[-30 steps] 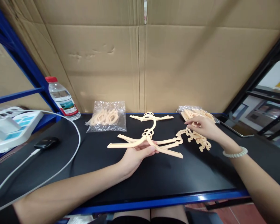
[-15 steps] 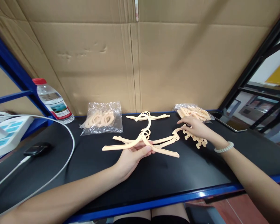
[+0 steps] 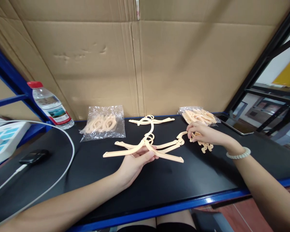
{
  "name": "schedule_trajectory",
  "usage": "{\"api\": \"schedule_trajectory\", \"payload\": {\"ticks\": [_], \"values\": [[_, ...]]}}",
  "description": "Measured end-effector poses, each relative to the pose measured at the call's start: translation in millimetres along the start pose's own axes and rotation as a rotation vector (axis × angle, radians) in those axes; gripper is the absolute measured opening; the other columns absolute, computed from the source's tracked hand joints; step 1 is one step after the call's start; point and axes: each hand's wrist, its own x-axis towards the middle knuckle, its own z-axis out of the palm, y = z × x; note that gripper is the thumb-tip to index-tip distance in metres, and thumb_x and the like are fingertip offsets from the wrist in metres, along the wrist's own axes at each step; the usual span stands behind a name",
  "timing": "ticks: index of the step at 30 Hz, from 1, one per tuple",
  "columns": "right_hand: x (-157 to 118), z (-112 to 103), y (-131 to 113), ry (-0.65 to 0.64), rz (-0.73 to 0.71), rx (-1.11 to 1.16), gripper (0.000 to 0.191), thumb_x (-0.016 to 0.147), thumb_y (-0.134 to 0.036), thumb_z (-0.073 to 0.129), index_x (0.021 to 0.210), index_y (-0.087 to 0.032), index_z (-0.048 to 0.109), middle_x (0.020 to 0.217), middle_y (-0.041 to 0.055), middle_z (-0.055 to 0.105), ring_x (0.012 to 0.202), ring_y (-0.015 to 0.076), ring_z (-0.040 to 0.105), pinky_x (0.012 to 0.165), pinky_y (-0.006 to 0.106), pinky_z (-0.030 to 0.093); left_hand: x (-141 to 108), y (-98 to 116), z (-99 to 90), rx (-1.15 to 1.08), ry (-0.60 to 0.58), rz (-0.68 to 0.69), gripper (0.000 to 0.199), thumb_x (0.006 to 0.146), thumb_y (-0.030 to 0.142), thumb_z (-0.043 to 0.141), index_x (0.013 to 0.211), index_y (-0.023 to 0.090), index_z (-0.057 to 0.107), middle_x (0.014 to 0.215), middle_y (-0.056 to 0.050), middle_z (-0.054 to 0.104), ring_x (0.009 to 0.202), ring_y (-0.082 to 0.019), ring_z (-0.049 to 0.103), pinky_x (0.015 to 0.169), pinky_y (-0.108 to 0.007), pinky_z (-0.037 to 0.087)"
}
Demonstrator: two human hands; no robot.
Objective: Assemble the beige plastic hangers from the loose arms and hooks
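Head view: the left hand (image 3: 137, 162) has its grip closed on a cream hanger (image 3: 148, 147), thumb over one arm near the middle, holding it above the front part of the black bench (image 3: 171, 180). The hanger's two arms spread to either side of the fingers, and its curved hook points away toward the back. Just behind it, more hanger arms (image 3: 168, 144) spread out in the same colour, while another hanger (image 3: 163, 120) lies farther back, near the cardboard wall (image 3: 183, 64). The right hand (image 3: 204, 132), with a pale bracelet (image 3: 238, 153) at the wrist, reaches down over a small pile of curved pieces (image 3: 207, 147); its grip is narrow, but I cannot tell whether the fingertips hold one. Right behind this hand is a clear bag (image 3: 199, 116) of cream parts, with a phone (image 3: 235, 125) beside it. A second bag (image 3: 102, 122) lies left of the hangers, and a red-capped water bottle (image 3: 52, 108) stands near the blue frame (image 3: 8, 71).
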Motion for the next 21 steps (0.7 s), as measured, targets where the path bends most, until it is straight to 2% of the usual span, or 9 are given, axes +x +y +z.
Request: {"api": "schedule_trajectory", "payload": {"ticks": [2,5,8,11,14,16,18,21], "values": [[-1,-4,0,0.049,-0.011,0.052,0.018,0.085,-0.038,0.060,0.077,-0.023,0.065,0.105,0.0078,0.064,0.101,0.0266,0.059,0.092,0.044,0.045,0,0,-0.3,0.004,0.005,-0.004,0.020,0.069,0.028,0.083,0.087,0.018,0.079,0.086,-0.007,0.075,0.083,-0.019,0.066,0.079,-0.029,0.053],[-2,-8,0,0.206,0.008,0.226,0.024,0.089,-0.046,0.056,0.082,-0.022,0.059,0.108,0.0085,0.068,0.103,0.0253,0.062,0.088,0.041,0.047,0,0,-0.9,0.005,0.011,-0.011,0.021,0.069,0.029,0.084,0.086,0.018,0.079,0.084,-0.006,0.075,0.083,-0.019,0.067,0.080,-0.029,0.053],[-1,-8,-5,0.415,0.032,0.464,0.028,0.088,-0.050,0.058,0.087,-0.024,0.050,0.100,0.0083,0.071,0.101,0.0245,0.065,0.084,0.040,0.049,0,0,-1.1,0.000,0.013,-0.016,0.023,0.067,0.030,0.085,0.086,0.019,0.079,0.083,-0.005,0.075,0.082,-0.017,0.066,0.079,-0.027,0.053],[0,-6,-16,0.559,0.071,0.650,0.031,0.087,-0.052,0.060,0.090,-0.026,0.044,0.086,0.0046,0.072,0.086,0.0227,0.069,0.074,0.037,0.052,-1,2,-0.5,-0.012,0.013,-0.021,0.023,0.066,0.030,0.086,0.085,0.019,0.079,0.084,-0.004,0.075,0.081,-0.016,0.066,0.079,-0.025,0.053],[3,0,-27,0.592,0.093,0.804,0.033,0.084,-0.048,0.065,0.094,-0.028,0.041,0.077,-0.0011,0.068,0.060,0.0168,0.066,0.056,0.031,0.051,-2,3,0.0,-0.023,0.018,-0.027,0.024,0.065,0.031,0.087,0.084,0.018,0.079,0.082,-0.004,0.074,0.080,-0.016,0.066,0.078,-0.026,0.053],[6,7,-33,0.561,0.099,0.872,0.034,0.082,-0.045,0.068,0.092,-0.028,0.040,0.076,-0.0032,0.066,0.051,0.0133,0.063,0.048,0.027,0.047,-2,4,0.1,-0.021,0.019,-0.028,0.023,0.065,0.030,0.086,0.084,0.018,0.079,0.083,-0.005,0.074,0.081,-0.017,0.066,0.078,-0.026,0.053],[9,15,-36,0.483,0.122,0.914,0.035,0.080,-0.046,0.070,0.088,-0.027,0.043,0.077,-0.0019,0.067,0.053,0.0136,0.065,0.047,0.026,0.048,-2,3,0.0,-0.022,0.020,-0.028,0.023,0.066,0.029,0.086,0.085,0.018,0.079,0.083,-0.006,0.074,0.081,-0.017,0.066,0.077,-0.026,0.053],[13,23,-40,0.372,0.174,0.979,0.034,0.079,-0.052,0.069,0.089,-0.025,0.052,0.085,0.0044,0.071,0.074,0.0202,0.072,0.059,0.030,0.057,-2,3,-0.6,-0.037,0.026,-0.034,0.023,0.065,0.028,0.086,0.084,0.017,0.080,0.084,-0.006,0.074,0.080,-0.016,0.065,0.077,-0.025,0.053]]}}
